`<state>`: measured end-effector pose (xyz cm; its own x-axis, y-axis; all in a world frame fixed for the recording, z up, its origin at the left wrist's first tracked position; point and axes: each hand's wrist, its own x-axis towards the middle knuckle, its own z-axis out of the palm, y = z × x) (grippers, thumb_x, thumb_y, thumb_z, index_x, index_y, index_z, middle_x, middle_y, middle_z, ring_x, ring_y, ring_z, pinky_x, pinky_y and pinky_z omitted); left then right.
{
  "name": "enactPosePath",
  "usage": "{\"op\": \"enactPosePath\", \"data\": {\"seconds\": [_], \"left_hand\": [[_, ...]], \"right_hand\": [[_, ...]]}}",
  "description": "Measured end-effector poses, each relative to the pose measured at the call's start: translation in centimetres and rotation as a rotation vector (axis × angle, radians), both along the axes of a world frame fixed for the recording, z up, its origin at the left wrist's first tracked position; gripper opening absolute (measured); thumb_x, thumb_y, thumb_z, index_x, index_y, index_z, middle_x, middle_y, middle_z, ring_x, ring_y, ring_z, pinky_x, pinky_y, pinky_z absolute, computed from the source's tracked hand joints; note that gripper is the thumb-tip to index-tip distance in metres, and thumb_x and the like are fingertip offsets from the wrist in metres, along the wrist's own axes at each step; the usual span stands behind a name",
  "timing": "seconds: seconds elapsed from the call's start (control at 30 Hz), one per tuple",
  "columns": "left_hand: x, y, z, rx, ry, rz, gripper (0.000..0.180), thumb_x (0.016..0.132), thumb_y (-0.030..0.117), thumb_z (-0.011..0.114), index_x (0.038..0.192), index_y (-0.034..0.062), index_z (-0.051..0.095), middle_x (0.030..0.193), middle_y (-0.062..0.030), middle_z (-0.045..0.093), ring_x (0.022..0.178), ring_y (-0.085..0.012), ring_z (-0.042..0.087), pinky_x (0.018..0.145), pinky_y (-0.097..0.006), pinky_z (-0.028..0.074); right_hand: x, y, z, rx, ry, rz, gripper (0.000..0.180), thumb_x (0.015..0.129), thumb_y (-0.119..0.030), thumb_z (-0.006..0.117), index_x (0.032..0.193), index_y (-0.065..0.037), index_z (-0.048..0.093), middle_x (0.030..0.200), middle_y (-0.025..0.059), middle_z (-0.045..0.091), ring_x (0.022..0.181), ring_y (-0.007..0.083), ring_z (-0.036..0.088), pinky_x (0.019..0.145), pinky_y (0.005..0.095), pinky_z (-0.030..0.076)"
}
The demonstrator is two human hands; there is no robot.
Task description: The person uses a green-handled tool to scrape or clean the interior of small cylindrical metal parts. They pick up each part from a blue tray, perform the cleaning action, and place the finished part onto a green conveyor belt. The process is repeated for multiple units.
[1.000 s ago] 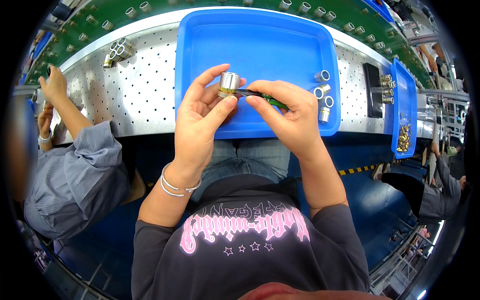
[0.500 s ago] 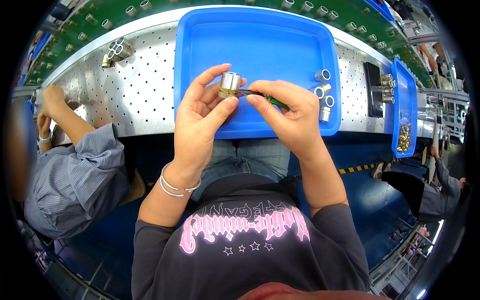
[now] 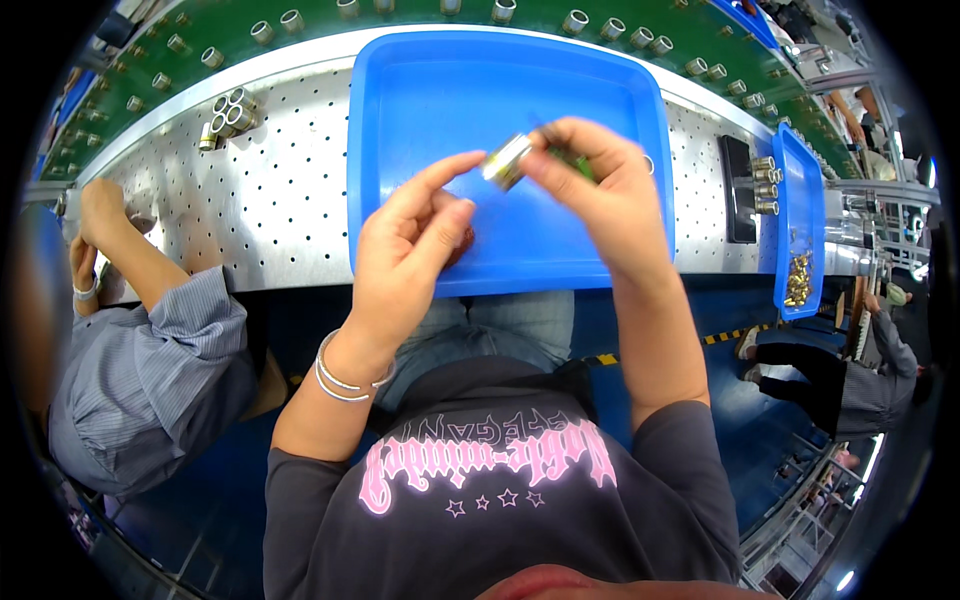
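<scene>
Taking the middle of the large rectangular blue plastic tray (image 3: 440,75) as the clock's centre, with twelve at the far side, a short silver metal cylinder (image 3: 507,162) is held tilted above that centre. The right hand (image 3: 605,180), reaching in from about four o'clock, pinches it between thumb and fingers and also keeps a slim green-and-black hand tool (image 3: 580,166) in its grip; both are blurred, so the tool's tip is hard to make out.

The left hand (image 3: 415,235), at eight o'clock, has its thumb and index finger spread apart, the index pointing up toward two o'clock. Whether its tip touches the cylinder I cannot tell. A silver metal bangle (image 3: 335,385) circles the left wrist.

On the perforated grey metal bench (image 3: 300,180), a cluster of similar cylinders (image 3: 232,114) lies between nine and ten o'clock. Just past three are a flat black rectangular device (image 3: 739,190) and, beside it, a narrow blue plastic tray (image 3: 797,170) holding small brass-coloured pieces (image 3: 798,280).
</scene>
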<state>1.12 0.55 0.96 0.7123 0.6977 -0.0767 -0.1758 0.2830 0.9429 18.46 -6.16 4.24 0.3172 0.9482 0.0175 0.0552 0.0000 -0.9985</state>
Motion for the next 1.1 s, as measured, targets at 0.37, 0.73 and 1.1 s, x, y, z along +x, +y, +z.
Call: {"op": "enactPosePath", "data": {"seconds": [0.37, 0.73, 1.1], "left_hand": [[0.5, 1.7, 0.3, 1.13, 0.445, -0.071, 0.047, 0.062, 0.016, 0.077, 0.108, 0.0187, 0.065, 0.128, -0.0081, 0.051, 0.126, -0.0361, 0.037, 0.105, -0.056, 0.02], [-0.7, 3.4, -2.4, 1.192, 0.258, 0.056, 0.033, 0.08, 0.01, 0.061, 0.112, 0.0071, 0.062, 0.114, -0.0142, 0.058, 0.109, -0.0291, 0.054, 0.102, -0.051, 0.03], [-4.9, 4.8, -2.1, 1.008, 0.176, 0.455, 0.025, 0.078, -0.005, 0.059, 0.102, -0.0001, 0.063, 0.108, -0.015, 0.059, 0.096, -0.0278, 0.058, 0.082, -0.034, 0.047]], "right_hand": [[14.6, 12.2, -5.0, -0.236, -1.02, -0.346, 0.025, 0.079, -0.031, 0.063, 0.095, -0.013, 0.069, 0.088, 0.008, 0.068, 0.08, 0.025, 0.063, 0.071, 0.0344, 0.048], [3.3, 16.4, -3.8, 0.015, -0.787, -0.04, 0.018, 0.086, -0.022, 0.054, 0.098, -0.014, 0.066, 0.089, 0.0088, 0.067, 0.081, 0.0271, 0.064, 0.07, 0.0353, 0.049], [-11.1, 24.2, -5.9, 0.15, -1.157, 0.467, 0.021, 0.081, -0.019, 0.061, 0.101, -0.015, 0.064, 0.09, 0.0083, 0.066, 0.084, 0.0289, 0.062, 0.071, 0.0385, 0.048]]}}
